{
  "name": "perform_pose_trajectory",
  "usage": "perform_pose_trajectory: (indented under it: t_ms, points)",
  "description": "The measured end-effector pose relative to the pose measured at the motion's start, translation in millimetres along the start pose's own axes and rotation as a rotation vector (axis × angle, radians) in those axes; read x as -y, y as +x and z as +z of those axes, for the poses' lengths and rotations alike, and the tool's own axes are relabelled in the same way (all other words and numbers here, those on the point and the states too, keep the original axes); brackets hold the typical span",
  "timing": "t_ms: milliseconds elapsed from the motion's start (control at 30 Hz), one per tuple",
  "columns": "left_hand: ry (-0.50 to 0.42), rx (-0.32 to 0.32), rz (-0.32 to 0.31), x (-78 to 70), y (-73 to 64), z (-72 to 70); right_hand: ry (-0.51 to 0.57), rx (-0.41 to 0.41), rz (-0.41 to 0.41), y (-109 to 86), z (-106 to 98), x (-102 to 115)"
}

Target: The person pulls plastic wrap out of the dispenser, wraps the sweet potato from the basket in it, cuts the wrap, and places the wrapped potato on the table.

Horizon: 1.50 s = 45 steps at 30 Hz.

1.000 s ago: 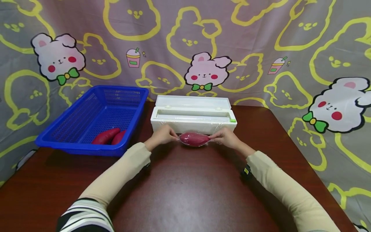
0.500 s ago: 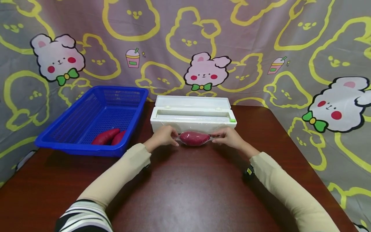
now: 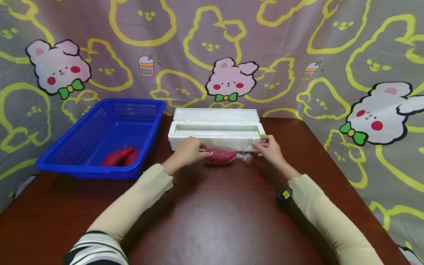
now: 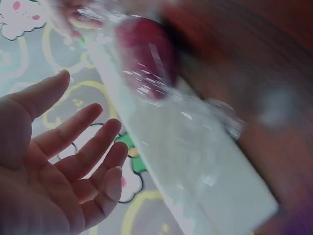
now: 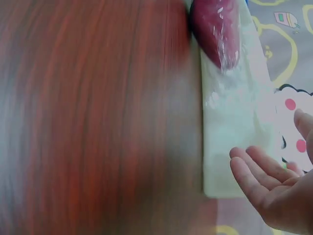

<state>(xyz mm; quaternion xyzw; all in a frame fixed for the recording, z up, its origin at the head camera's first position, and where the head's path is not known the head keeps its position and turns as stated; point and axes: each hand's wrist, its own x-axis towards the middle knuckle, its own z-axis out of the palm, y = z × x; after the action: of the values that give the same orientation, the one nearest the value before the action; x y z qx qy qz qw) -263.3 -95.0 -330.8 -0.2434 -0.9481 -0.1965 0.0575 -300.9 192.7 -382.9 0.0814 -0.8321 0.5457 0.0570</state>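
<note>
A red sweet potato (image 3: 221,156) wrapped in cling film (image 4: 190,115) sits against the front of a white cling film dispenser (image 3: 180,142). Its film bunches into a crumpled tail (image 3: 244,157) on the right. My left hand (image 3: 189,151) is by the potato's left end; in the left wrist view its fingers are spread and loosely bent, with nothing between them. My right hand (image 3: 269,150) is at the dispenser's right front corner, near the green slider (image 3: 262,134). In the right wrist view, that hand's fingers (image 5: 249,178) are relaxed and the thumb stands apart.
At the left stands a blue plastic basket (image 3: 86,169) with two unwrapped sweet potatoes (image 3: 116,157) in it. The dispenser's lid (image 3: 216,114) is raised at the back. Behind the brown table (image 3: 205,221) hangs a rabbit-print curtain (image 3: 185,44).
Both hands have let go of the film at the potato's ends. My right hand has moved right and up to the dispenser's corner. The head view has shifted slightly.
</note>
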Motion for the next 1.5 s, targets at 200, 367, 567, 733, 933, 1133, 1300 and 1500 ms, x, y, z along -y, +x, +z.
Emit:
perform_pose_trajectory:
  t_ms: [200, 367, 567, 733, 933, 1133, 1300, 1500]
  points:
    - [-0.053, 0.039, -0.032, -26.2, 21.9, -2.5, 0.279, -0.103, 0.171, 10.1, 18, -2]
    - [-0.066, 0.082, -0.038, -41.0, 43.7, 2.7, 0.306, -0.174, 0.207, 11.5, 27, 4]
    - [-0.112, 0.109, -0.008, -50.8, 67.4, 16.6, 0.310, -0.305, 0.204, 16.5, 35, 7]
    - [-0.143, 0.092, -0.005, -59.8, 85.7, 26.7, 0.366, -0.412, 0.171, 18.6, 38, 8]
    - [-0.154, 0.067, -0.018, -69.6, 100.6, 36.3, 0.431, -0.439, 0.169, 19.1, 36, 3]
    - [-0.200, 0.017, -0.021, -73.0, 114.4, 46.5, 0.449, -0.408, 0.203, 20.5, 31, -1]
    - [-0.266, -0.040, -0.012, -76.3, 126.3, 56.5, 0.460, -0.396, 0.214, 21.2, 29, -4]
    - [-0.254, -0.082, -0.009, -82.8, 137.1, 69.2, 0.427, -0.376, 0.225, 20.9, 28, -6]
